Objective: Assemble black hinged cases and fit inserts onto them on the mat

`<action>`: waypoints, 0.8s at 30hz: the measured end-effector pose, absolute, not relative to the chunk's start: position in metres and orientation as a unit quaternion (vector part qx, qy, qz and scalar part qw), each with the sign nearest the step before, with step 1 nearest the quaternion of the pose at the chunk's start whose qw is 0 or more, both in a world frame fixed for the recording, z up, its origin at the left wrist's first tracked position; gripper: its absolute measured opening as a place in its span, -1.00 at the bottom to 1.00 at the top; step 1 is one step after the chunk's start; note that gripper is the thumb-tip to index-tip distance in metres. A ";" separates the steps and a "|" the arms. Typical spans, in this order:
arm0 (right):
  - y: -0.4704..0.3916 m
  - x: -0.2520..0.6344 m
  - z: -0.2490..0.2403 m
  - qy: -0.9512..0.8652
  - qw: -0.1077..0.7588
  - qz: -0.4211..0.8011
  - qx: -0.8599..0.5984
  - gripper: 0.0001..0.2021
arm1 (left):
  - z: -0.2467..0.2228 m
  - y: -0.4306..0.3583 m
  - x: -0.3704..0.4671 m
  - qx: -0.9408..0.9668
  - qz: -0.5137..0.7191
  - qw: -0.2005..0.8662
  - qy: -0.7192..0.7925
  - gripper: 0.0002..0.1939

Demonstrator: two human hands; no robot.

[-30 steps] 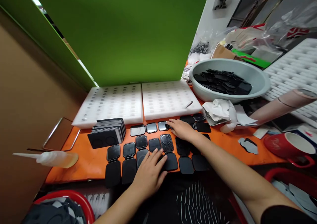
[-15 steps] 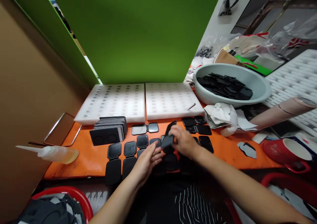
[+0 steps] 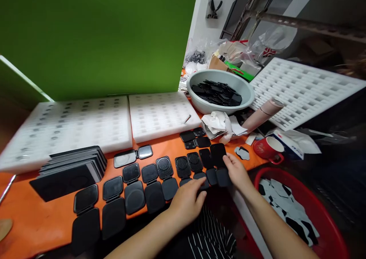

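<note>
Open, hinged black compact cases lie in a row along the front of the orange table, among them one compact [image 3: 135,198] left of my hands. My left hand [image 3: 187,201] rests over the lower half of a compact [image 3: 201,180], its fingers stretched and its thumb apart. At the row's right end, my right hand [image 3: 238,172] has its fingers closed at the edge of the last black compact [image 3: 218,155]. That hand partly covers the compact's right side. Some compacts show round, textured insets, such as one textured compact [image 3: 164,167]; a mirrored compact [image 3: 125,158] lies behind the row.
A stack of dark cards [image 3: 71,171] stands at left. White foam trays [image 3: 162,116] sit behind. A grey basin [image 3: 220,73] holds black pieces. To the right are a red mug [image 3: 268,149], a pink bottle [image 3: 264,114] and a red tub [image 3: 328,217] of scraps.
The view has turned right. My right hand has lowered the compact it held raised onto the row's right end. My left hand has turned palm down over a compact.
</note>
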State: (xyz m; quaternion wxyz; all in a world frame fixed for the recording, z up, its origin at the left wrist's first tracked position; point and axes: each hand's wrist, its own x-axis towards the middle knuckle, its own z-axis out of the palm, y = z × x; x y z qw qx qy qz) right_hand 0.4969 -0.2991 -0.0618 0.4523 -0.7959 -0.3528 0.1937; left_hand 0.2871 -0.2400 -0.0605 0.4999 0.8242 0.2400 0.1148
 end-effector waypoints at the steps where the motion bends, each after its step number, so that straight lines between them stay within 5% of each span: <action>1: -0.299 0.516 -0.069 -0.355 0.433 0.145 -0.816 -0.58 | -0.061 -0.240 0.290 0.859 0.109 0.448 0.222 -0.57; 9: -0.294 0.551 -0.114 -0.455 0.186 -0.048 -0.869 -0.61 | -0.087 -0.238 0.309 0.958 0.098 0.229 0.144 -0.45; 24: -0.292 0.488 -0.096 -0.539 0.271 -0.085 -0.793 -0.62 | -0.077 -0.220 0.223 0.961 0.096 0.121 0.229 -0.52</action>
